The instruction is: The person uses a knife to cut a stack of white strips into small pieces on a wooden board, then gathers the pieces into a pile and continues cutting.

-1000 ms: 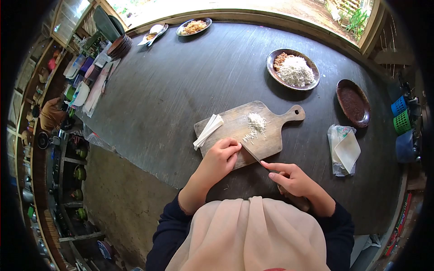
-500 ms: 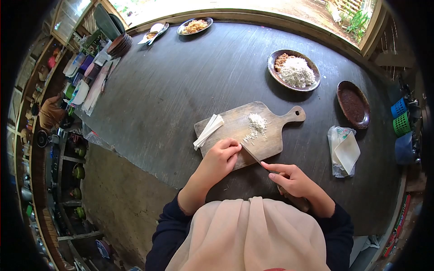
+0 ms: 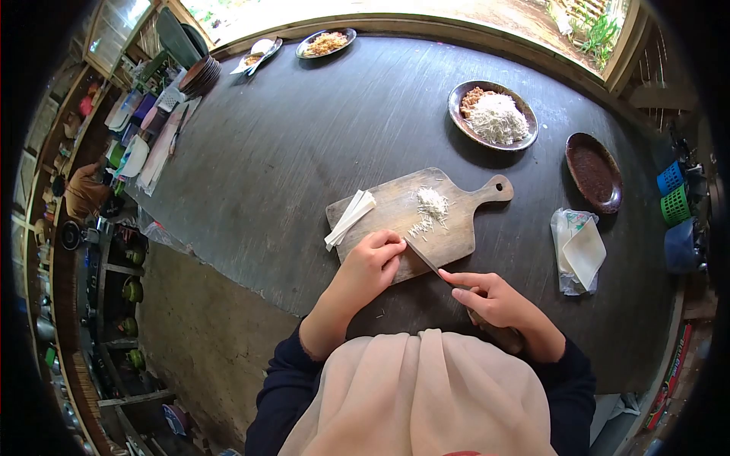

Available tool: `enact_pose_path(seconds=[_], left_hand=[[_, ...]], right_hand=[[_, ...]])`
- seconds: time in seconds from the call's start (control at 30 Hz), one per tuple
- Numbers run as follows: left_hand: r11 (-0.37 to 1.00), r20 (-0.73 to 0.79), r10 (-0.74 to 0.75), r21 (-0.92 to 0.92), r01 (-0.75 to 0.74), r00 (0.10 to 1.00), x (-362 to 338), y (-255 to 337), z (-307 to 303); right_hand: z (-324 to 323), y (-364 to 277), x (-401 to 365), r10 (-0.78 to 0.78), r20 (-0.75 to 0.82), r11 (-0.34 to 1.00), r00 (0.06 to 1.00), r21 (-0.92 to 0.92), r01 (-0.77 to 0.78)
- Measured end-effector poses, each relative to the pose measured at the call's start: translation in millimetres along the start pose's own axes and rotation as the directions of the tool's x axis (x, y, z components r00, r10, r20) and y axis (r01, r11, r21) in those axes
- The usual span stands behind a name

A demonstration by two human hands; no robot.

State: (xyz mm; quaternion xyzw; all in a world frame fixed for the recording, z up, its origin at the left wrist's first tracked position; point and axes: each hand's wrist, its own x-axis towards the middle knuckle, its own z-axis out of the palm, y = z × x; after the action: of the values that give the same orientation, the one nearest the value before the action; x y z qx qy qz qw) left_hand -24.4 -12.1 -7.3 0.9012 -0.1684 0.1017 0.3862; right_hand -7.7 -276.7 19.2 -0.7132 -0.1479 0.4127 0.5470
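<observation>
My right hand (image 3: 490, 299) is closed round the handle of a knife (image 3: 423, 256), index finger along the top of the blade. The knife's tip reaches the wooden cutting board (image 3: 388, 220), right beside the fingertips of my left hand (image 3: 370, 262). Those left fingers are curled and pressed down near the board's front edge, on a white strip that they mostly hide. Several longer white strips (image 3: 351, 219) lie stacked at the board's left end. Past the knife tip sits a small heap of fine white shreds (image 3: 432, 207), with loose bits scattered towards my left hand.
A plate (image 3: 458, 125) of white shreds and brown food stands at back right. Near it are an empty oval brown dish (image 3: 595, 173) and a folded white sheet (image 3: 584, 254) on plastic. Two plates of food, one a noodle-like dish (image 3: 326, 43), stand by the window.
Both hands, the knife and the board stay almost in place. The whole view has shifted very slightly.
</observation>
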Motion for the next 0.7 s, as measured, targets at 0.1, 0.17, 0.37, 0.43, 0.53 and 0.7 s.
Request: enact_pose_path(seconds=[0.1, 0.17, 0.37, 0.43, 0.53, 0.7], left_hand=[[1.0, 0.005, -0.01, -0.005, 0.01, 1.0, 0.7, 1.0, -1.1], [1.0, 0.008, -0.013, -0.003, 0.013, 1.0, 0.9, 1.4, -2.4], [0.999, -0.004, 0.03, 0.042, -0.03, 1.0, 0.3, 0.8, -0.7], [1.0, 0.0, -0.02, -0.007, 0.02, 1.0, -0.2, 1.7, -0.3], [1.0, -0.009, -0.017, -0.022, 0.016, 1.0, 0.1, 2.5, -0.2], [1.0, -0.008, -0.022, -0.012, 0.022, 1.0, -1.0, 2.2, 0.6]], right_hand=[[-1.2, -0.7, -0.2, 0.013, 0.014, 1.0, 1.0, -0.021, -0.012], [0.2, -2.8, 2.5, 0.021, 0.017, 1.0, 1.0, -0.02, -0.021], [4.6, -1.5, 4.8, 0.028, -0.002, 1.0, 1.0, -0.003, -0.028], [0.6, -3.2, 1.2, 0.024, 0.009, 1.0, 1.0, -0.019, -0.024], [-4.0, -3.0, -7.1, 0.034, 0.033, 0.999, 0.999, -0.043, -0.033], [4.0, 7.9, -4.3, -0.002, -0.023, 0.998, 1.0, 0.071, 0.004]])
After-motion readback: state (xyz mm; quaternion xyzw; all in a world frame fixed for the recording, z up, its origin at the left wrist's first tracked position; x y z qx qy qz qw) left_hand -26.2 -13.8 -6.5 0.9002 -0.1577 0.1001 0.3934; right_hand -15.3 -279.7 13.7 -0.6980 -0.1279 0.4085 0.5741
